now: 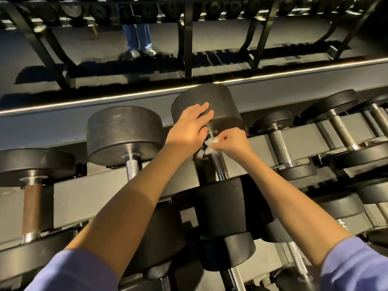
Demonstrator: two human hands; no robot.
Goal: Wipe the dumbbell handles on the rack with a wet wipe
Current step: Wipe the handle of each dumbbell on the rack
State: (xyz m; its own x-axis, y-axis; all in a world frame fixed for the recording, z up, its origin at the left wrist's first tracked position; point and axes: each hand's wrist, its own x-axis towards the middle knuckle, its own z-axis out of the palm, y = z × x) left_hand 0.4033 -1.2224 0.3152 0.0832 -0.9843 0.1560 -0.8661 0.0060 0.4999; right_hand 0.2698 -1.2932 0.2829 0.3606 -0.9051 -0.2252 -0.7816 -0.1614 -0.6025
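Two hands work at the central dumbbell point(222, 101) on the rack point(94, 196). The left hand point(189, 128) lies flat on that dumbbell's far head, fingers straight and slightly spread. The right hand point(232, 141) pinches a crumpled white wet wipe point(209, 146) with curled fingers and holds it against the upper end of the dumbbell's knurled handle point(218, 164), just below the far head. Just left of this dumbbell rests a thick-headed neighbour point(123, 131); just right of it is a smaller dumbbell point(280, 143). Well beyond it, legs in jeans point(138, 34) stand on the floor.
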